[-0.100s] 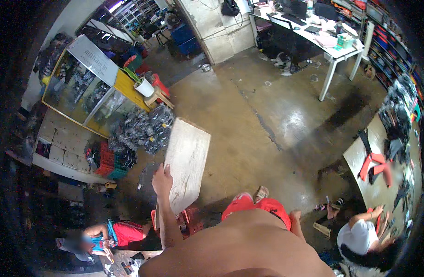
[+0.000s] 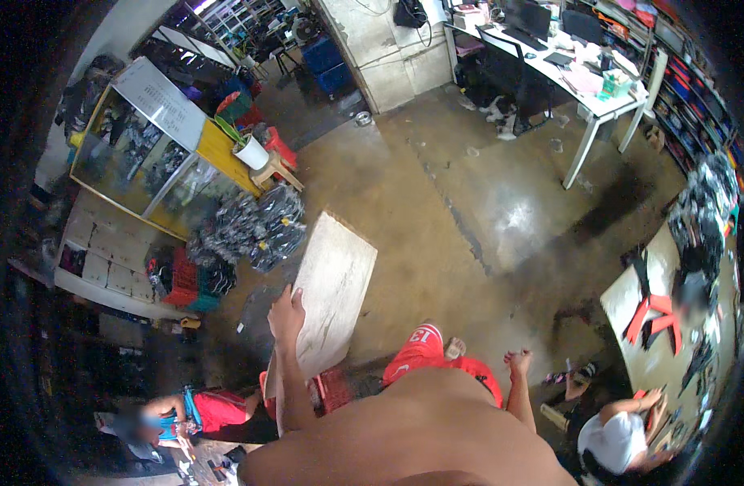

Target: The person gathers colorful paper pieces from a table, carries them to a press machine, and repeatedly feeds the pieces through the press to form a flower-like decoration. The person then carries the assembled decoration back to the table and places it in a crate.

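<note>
My left hand [image 2: 286,316] is closed on the left edge of a long, pale wooden board [image 2: 340,271], with the arm stretched forward. The board's surface is worn and streaked, and its near end is partly hidden by my arm. What supports the board cannot be made out. My right hand [image 2: 518,362] hangs by my right side, away from the board, with its fingers curled and nothing visible in them. Below the near end of the board is a red plastic crate [image 2: 333,389].
Plastic-wrapped bundles [image 2: 267,223] and a potted plant [image 2: 250,152] stand near a glass cabinet [image 2: 137,154]. A person in red shorts [image 2: 220,411] sits at left. At right, a person in a white shirt [image 2: 613,441] works at a table [image 2: 623,304] with red and black pieces. Beyond stands a white desk [image 2: 590,101].
My right hand has come up into view beside my right leg. The board and my left hand have shifted very slightly in the picture, with the hand still on the edge.
</note>
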`<action>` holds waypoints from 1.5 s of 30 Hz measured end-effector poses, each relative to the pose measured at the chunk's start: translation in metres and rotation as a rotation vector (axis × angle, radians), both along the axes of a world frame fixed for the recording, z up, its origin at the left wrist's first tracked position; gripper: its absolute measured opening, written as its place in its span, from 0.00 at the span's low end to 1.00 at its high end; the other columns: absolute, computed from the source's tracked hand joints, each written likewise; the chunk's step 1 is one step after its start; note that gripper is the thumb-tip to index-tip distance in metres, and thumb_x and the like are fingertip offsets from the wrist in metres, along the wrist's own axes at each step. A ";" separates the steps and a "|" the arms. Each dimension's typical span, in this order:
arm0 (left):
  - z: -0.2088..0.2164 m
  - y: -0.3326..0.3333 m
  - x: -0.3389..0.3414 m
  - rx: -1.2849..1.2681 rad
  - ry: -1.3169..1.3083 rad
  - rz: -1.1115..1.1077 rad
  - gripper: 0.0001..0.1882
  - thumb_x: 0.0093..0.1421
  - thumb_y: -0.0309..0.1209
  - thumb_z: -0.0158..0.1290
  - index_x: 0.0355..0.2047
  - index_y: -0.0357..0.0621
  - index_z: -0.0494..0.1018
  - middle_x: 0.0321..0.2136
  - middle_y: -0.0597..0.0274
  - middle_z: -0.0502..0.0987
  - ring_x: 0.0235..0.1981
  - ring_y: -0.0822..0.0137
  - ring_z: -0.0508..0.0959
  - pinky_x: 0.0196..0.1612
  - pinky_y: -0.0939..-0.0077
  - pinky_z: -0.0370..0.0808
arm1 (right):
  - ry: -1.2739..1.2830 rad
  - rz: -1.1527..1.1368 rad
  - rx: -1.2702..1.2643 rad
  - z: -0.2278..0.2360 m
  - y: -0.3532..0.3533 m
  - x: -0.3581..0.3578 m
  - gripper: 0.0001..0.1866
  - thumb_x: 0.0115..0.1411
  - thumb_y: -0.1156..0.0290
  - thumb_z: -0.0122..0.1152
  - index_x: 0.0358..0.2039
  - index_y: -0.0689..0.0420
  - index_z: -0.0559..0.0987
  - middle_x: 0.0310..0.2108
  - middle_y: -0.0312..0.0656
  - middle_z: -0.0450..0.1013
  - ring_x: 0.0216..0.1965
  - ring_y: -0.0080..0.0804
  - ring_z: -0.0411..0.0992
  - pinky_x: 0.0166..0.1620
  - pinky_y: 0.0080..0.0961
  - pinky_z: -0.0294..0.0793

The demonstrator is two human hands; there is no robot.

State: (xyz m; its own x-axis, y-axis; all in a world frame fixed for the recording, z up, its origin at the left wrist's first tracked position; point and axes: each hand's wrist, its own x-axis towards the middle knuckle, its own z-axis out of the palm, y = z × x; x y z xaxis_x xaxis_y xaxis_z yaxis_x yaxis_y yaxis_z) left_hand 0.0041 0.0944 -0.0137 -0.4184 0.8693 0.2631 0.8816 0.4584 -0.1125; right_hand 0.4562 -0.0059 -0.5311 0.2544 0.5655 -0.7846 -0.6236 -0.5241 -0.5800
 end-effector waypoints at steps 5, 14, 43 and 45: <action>-0.071 0.175 0.005 -0.137 -0.248 -0.042 0.21 0.61 0.44 0.48 0.47 0.42 0.72 0.38 0.44 0.77 0.39 0.42 0.77 0.43 0.52 0.73 | -0.262 0.116 0.163 0.029 0.203 0.043 0.10 0.60 0.79 0.39 0.41 0.54 0.56 0.30 0.47 0.69 0.21 0.32 0.69 0.20 0.28 0.67; -0.201 0.570 0.181 -0.525 -0.546 -0.514 0.22 0.63 0.40 0.45 0.50 0.36 0.69 0.46 0.40 0.73 0.49 0.45 0.73 0.49 0.57 0.69 | -0.076 -0.348 -0.539 -0.063 0.343 0.112 0.16 0.63 0.60 0.44 0.42 0.59 0.70 0.31 0.48 0.75 0.27 0.42 0.75 0.25 0.44 0.70; -0.352 1.194 1.328 -0.506 -0.662 -1.288 0.15 0.64 0.37 0.47 0.36 0.33 0.70 0.22 0.40 0.72 0.25 0.41 0.72 0.28 0.58 0.66 | -0.638 -0.372 -0.616 -0.137 0.822 0.903 0.08 0.51 0.69 0.59 0.28 0.59 0.81 0.24 0.48 0.77 0.29 0.35 0.77 0.36 0.30 0.73; -0.379 1.234 1.401 -0.455 -0.687 -1.328 0.15 0.64 0.37 0.47 0.36 0.34 0.70 0.21 0.41 0.71 0.24 0.42 0.71 0.28 0.58 0.66 | -0.698 -0.470 -0.594 -0.178 0.841 0.950 0.09 0.53 0.66 0.61 0.29 0.59 0.82 0.24 0.46 0.77 0.28 0.30 0.75 0.35 0.28 0.73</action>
State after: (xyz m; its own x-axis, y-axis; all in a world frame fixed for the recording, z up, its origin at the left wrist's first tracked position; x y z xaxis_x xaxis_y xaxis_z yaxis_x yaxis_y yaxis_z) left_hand 1.4046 1.3285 -0.3928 0.7593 0.6502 -0.0275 0.5511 -0.6200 0.5585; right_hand 1.4059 0.8350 -0.7094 0.8562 -0.1397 -0.4974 -0.4629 -0.6350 -0.6185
